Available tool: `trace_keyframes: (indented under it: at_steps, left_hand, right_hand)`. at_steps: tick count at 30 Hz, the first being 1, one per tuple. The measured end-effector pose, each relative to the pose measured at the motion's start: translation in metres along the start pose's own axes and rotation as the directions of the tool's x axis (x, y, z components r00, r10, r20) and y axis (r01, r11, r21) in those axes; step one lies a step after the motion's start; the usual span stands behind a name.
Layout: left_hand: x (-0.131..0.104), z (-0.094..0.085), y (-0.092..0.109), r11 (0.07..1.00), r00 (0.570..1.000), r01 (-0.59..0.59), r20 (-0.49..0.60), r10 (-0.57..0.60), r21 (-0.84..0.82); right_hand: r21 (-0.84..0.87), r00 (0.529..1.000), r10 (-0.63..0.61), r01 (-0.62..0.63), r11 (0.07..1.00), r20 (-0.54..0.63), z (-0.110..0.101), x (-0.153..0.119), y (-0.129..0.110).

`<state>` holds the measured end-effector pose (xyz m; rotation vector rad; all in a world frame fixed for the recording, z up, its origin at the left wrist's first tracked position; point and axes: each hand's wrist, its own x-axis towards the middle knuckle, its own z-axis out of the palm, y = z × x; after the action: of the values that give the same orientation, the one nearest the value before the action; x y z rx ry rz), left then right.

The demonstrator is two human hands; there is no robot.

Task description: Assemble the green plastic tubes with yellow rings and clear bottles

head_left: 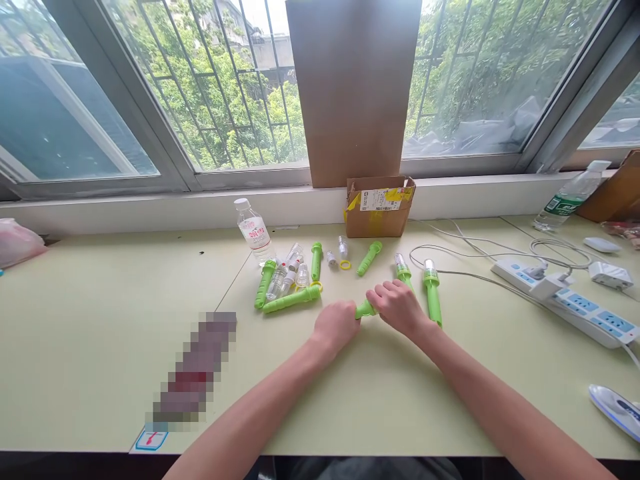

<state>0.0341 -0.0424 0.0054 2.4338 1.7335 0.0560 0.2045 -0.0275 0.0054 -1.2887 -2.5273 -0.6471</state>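
Green handle clasped in both your hands over the surface

You have your left hand closed in a fist on one end and your right hand clamped around the other, with the piece between them, toward the near middle of the surface. What shows is a short, bright lime-green length, slightly tilted, rising toward your right hand. It matches the colour of the loose green tubes on your left, which have ridged bodies and a wider collar at one end.

Both ends are buried in your fists, so you cannot tell its full length, or whether your right hand holds the same part or another joined to it. Your right hand also covers the lower part of one clear-topped green tube; the other clear-topped piece lies just beside your wrist, its lower end meeting your forearm's outline. Among the small clear parts by the bottle, overlaps make single pieces hard to separate. A dark object on your left is pixelated beyond recognition, and your forearms run off the lower edge.
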Motion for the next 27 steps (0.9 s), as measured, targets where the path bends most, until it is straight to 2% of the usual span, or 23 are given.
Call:
trace_keyframes:
  at_steps: [6,11,13,15,18,20,22,24,27]
  left_hand:
    - [0.005,-0.003,-0.003,0.99,0.988,0.14,-0.071,-0.14,-0.012]
    - [0.0,-0.008,-0.007,0.956,0.965,0.201,-0.124,-0.231,-0.213]
    - [-0.003,-0.006,-0.007,0.927,0.965,0.147,-0.154,-0.21,-0.344]
    - [-0.004,-0.003,-0.004,0.886,0.971,0.035,-0.192,-0.139,-0.462]
    - [-0.005,0.001,0.0,0.833,0.962,-0.132,-0.272,-0.023,-0.537]
    - [-0.004,0.002,-0.001,0.838,0.948,-0.153,-0.317,-0.025,-0.524]
    - [-0.002,-0.001,-0.004,0.879,0.941,-0.119,-0.334,-0.048,-0.462]
    - [0.0,-0.004,-0.009,0.933,0.955,-0.08,-0.296,-0.03,-0.351]
    - [0.002,-0.007,-0.012,0.985,0.984,-0.069,-0.173,0.041,-0.161]
  right_hand:
    - [0.099,0.996,0.047,-0.039,0.994,-0.08,0.006,0.005,-0.004]
    - [0.188,0.988,0.061,-0.034,0.982,-0.14,0.0,0.001,-0.015]
    - [0.238,0.989,0.04,-0.005,0.971,-0.139,-0.001,-0.001,-0.021]
    - [0.31,0.994,0.017,0.018,0.95,-0.112,0.001,-0.002,-0.026]
    - [0.4,0.996,0.052,-0.02,0.916,-0.069,0.006,-0.003,-0.028]
    - [0.416,0.994,0.101,-0.075,0.906,-0.04,0.008,-0.004,-0.025]
    - [0.408,0.989,0.146,-0.133,0.903,-0.002,0.009,-0.005,-0.019]
    - [0.392,0.983,0.183,-0.18,0.902,0.03,0.009,-0.007,-0.013]
    - [0.399,0.975,0.217,-0.215,0.891,0.041,0.009,-0.007,-0.006]
